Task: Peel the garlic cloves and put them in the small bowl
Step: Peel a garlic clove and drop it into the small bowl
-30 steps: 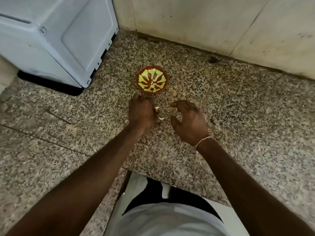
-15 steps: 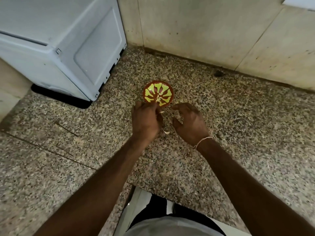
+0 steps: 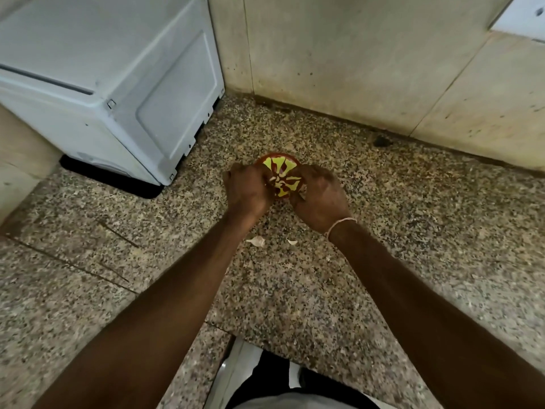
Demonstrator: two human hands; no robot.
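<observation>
Both hands hung over the small bowl [image 3: 281, 175], the left hand [image 3: 246, 191] at its left rim with curled fingers pinching a pale garlic clove [image 3: 272, 180] just above the bowl's near-left part, the right hand [image 3: 320, 199] at the right rim, curled round something pale that was too hidden to name. The clove lay directly over the bowl, its long axis unclear, so the left hand was nearer the drop. Half a second earlier both hands were nearer the person, short of the bowl; two pale scraps [image 3: 256, 241] lay on the counter [image 3: 413, 231] behind the wrists.

Small bowl [image 3: 283, 175] half behind hands
</observation>
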